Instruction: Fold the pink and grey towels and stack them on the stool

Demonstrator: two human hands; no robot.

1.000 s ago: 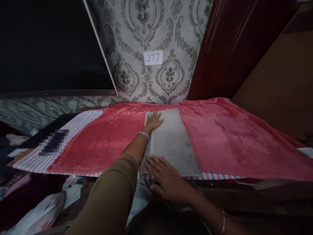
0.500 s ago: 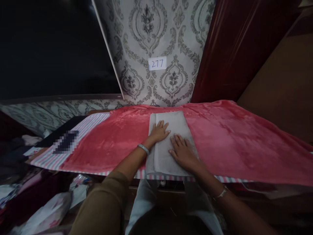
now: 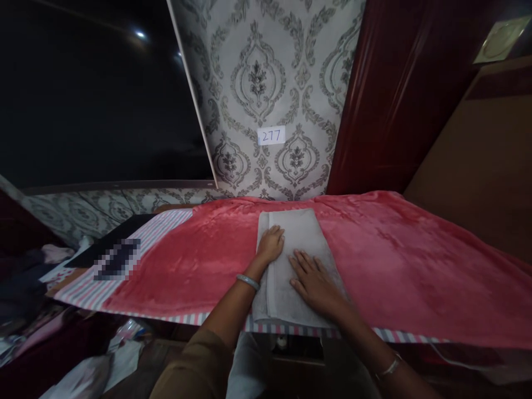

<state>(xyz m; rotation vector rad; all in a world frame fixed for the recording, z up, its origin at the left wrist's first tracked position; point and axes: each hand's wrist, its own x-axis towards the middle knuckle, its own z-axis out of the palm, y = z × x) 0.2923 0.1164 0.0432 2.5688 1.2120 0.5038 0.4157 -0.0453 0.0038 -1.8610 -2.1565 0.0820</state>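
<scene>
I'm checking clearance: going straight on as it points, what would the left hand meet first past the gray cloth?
Past the gray cloth, the left hand would likely meet the red blanket; depth there is unclear.

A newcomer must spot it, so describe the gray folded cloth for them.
Below the patterned wall, find the wide pink blanket spread over a striped cloth. Near the middle of that blanket lies the gray folded cloth, with the left hand and right hand on it. Its plain gray sets it apart from the pink blanket and the striped cloth.
</scene>
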